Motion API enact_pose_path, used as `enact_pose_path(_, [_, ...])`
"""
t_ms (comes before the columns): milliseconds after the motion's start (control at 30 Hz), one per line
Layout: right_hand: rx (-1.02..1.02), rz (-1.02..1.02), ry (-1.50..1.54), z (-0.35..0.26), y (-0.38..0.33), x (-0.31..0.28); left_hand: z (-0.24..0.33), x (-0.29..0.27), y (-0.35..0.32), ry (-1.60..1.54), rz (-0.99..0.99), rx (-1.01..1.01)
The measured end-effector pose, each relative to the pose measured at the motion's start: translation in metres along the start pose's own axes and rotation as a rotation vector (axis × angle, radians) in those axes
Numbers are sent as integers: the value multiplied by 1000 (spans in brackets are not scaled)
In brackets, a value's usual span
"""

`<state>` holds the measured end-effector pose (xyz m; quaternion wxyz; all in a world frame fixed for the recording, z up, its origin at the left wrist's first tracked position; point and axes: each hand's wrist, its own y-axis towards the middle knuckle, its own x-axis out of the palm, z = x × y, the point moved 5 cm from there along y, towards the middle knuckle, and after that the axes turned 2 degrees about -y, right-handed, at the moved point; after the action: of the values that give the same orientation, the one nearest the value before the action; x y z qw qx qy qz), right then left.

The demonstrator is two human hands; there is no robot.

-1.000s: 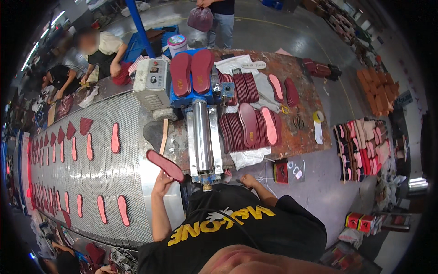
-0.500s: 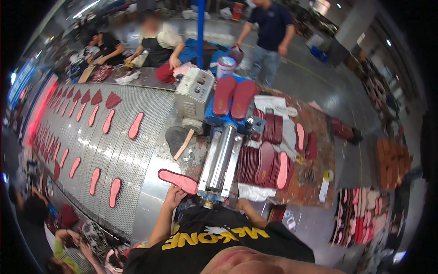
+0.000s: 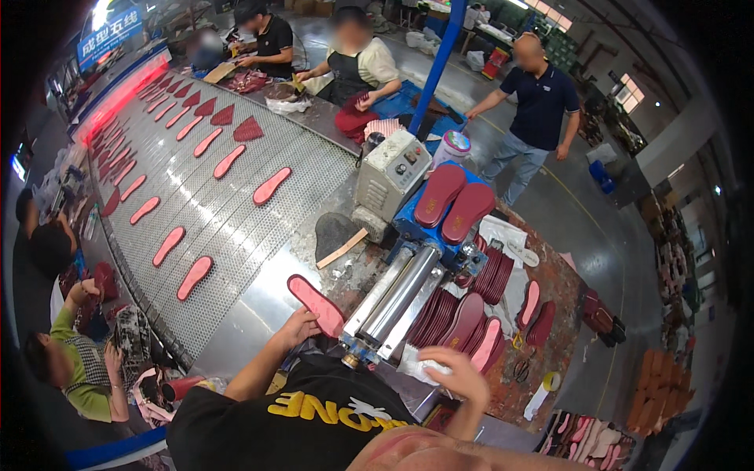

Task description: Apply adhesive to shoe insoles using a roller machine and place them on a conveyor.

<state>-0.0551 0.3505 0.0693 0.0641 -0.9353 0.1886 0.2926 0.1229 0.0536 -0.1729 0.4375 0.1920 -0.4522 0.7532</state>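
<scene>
Since the earlier frame, the right hand has moved: it is now hovering above the counter to the right of the roller machine, fingers loosely curled and apparently holding nothing. The left hand is pinching one edge of a pink insole between thumb and fingers, just left of the machine's near end. If the rollers are turning, which I cannot tell, straying left fingers could be getting caught; a one-edge grip could be letting the insole twist or slip. Right of the machine, leaning dark red soles could be toppling if the right hand is bumping them. Yellow lettering is crossing the black shirt; gold marks, too small to read, are showing on two soles atop the machine; beyond it, far left, a blue sign is carrying white characters.
</scene>
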Motion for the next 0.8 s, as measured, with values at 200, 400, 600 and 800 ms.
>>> enact_pose_path(200, [-1078,940,-375,-268,-34,-84,3,5,17,-40,-61,19])
enact_pose_path(400, [-1490,1210,-938,-300,-48,-64,3,10,22,41,-40,-14])
enact_pose_path(600, [-1562,1265,-1127,-279,-50,-66,-1,2,26,-77,27,-2])
enact_pose_path(800, [-852,982,-875,-172,-8,-92,-8,-14,34,-202,100,1])
